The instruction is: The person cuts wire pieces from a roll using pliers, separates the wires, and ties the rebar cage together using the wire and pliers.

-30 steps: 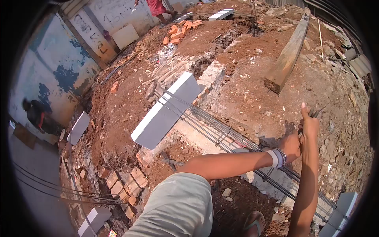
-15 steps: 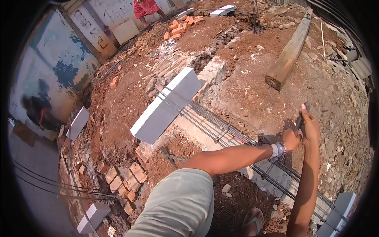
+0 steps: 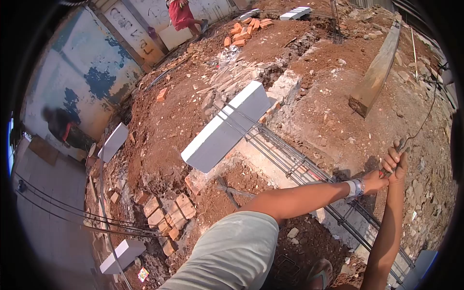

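My left hand, wearing a white-banded watch and a bracelet, is closed around the lower part of a slim dark hand tool. Its exact kind is mostly hidden by my fingers. Just above, my right hand is curled against the tool's upper end, where a thin dark wire emerges and bends upward. Both hands are close together over rubble, to the right of a long steel rebar cage. That cage lies along a pale concrete strip and passes over a white-topped grey block.
A heavy wooden beam lies beyond my hands. Loose bricks are at left, with more orange bricks at the back. Thin rods cross the lower left. One person is at the back, another by the wall.
The view has shifted, so the scene sits farther right. My right hand's fingers have curled around the tool's top, and the thin wire now shows. The person at the back shows more of their legs.
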The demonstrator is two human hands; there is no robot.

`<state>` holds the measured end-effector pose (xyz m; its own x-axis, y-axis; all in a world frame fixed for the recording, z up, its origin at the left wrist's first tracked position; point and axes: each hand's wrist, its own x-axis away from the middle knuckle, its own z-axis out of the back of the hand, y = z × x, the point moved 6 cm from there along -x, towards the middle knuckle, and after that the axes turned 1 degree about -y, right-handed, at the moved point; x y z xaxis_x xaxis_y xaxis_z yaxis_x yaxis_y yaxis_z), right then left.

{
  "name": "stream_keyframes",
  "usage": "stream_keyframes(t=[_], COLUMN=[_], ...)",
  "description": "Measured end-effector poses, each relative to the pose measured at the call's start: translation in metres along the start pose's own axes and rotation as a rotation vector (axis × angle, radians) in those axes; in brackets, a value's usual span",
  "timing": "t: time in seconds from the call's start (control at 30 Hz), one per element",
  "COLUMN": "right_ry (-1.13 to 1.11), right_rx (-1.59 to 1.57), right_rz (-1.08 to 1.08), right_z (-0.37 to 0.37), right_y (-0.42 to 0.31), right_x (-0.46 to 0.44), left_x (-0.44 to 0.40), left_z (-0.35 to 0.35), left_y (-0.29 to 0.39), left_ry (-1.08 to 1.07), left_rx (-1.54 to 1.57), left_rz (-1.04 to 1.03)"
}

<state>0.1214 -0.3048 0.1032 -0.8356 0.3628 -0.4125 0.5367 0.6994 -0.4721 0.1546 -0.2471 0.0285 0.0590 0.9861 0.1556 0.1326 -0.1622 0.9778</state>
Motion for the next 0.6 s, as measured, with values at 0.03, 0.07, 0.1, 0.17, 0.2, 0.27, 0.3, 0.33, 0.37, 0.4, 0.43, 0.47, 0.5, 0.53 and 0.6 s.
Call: stream_keyframes(t=[0.03, 0.07, 0.1, 0.17, 0.2, 0.27, 0.3, 0.33, 0.37, 0.4, 0.43, 0.47, 0.5, 0.53, 0.6], right_ry=[0.257, 0.514, 0.772, 0.873, 1.002, 1.169, 1.198, 1.222, 1.122, 1.012, 0.893, 0.496, 0.281, 0.064, -0.177], right_rx=[0.202, 0.404, 0.61, 1.023, 1.132, 1.345, 1.449, 1.555, 1.317, 1.08, 0.845, 0.406, 0.281, 0.15, 0.003], right_rz=[0.044, 0.086, 0.127, -0.017, -0.03, -0.007, 0.034, 0.08, 0.056, 0.034, 0.006, 0.059, 0.095, 0.135, 0.175], right_z=[0.01, 0.019, 0.023, -0.003, -0.017, -0.023, -0.017, -0.014, 0.003, 0.024, 0.037, 0.019, 0.006, -0.005, -0.008], right_y=[-0.002, -0.006, -0.016, -0.026, -0.025, -0.028, -0.024, -0.021, -0.019, -0.021, -0.019, -0.013, -0.014, -0.015, -0.014], right_x=[-0.002, 0.0, 0.007, 0.005, 0.005, 0.006, 0.001, -0.001, -0.001, 0.004, 0.007, 0.002, 0.006, 0.01, 0.013], left_x=[0.0, 0.0, 0.0, -0.002, -0.005, -0.001, 0.006, 0.006, 0.004, -0.005, 0.007, 0.04, 0.057, 0.058, 0.047], left_z=[0.002, 0.006, 0.01, 0.01, 0.009, -0.003, -0.007, -0.005, -0.001, 0.0, 0.001, 0.001, -0.001, -0.002, -0.006], left_y=[0.002, 0.003, 0.001, -0.009, -0.01, -0.023, -0.023, -0.027, -0.023, -0.029, -0.008, 0.032, 0.053, 0.06, 0.047], left_ry=[0.062, 0.126, 0.166, 0.236, 0.423, 0.677, 0.751, 0.718, 0.691, 0.611, 0.5, 0.388, 0.277, 0.293, -0.017], left_rx=[-0.085, -0.167, -0.161, -0.137, -0.247, -0.407, -0.46, -0.454, -0.452, -0.51, -0.508, -0.501, -0.492, -0.475, -0.143], left_rz=[-0.031, -0.058, -0.052, -0.03, -0.178, -0.365, -0.407, -0.358, -0.32, -0.154, -0.165, -0.165, -0.168, -0.331, -0.15])
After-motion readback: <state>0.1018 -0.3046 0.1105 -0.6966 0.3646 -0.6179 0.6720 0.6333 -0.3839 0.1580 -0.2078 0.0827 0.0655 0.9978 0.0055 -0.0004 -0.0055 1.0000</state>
